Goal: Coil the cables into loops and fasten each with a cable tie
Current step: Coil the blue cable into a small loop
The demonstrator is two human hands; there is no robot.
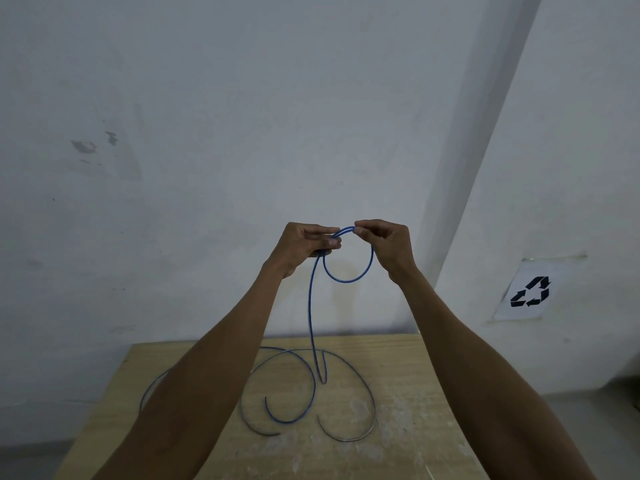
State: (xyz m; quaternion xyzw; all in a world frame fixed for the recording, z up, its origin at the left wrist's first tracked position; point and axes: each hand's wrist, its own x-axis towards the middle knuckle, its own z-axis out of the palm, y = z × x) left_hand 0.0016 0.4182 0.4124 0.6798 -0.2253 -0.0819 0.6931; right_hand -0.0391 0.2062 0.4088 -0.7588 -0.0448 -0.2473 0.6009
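Observation:
A blue cable (346,280) is raised in front of the wall and bent into one small round loop. My left hand (304,245) pinches the loop's top left, where the strands cross. My right hand (386,242) pinches the top of the loop from the right. From the left hand a long blue strand hangs down to the wooden table (398,382), where the rest of the cable curls. A thin grey cable (360,375) lies in wide curves on the table around it. No cable tie shows.
A white wall stands close behind the table. A paper recycling sign (530,291) is stuck on the wall at the right. The table's left front is hidden by my forearms.

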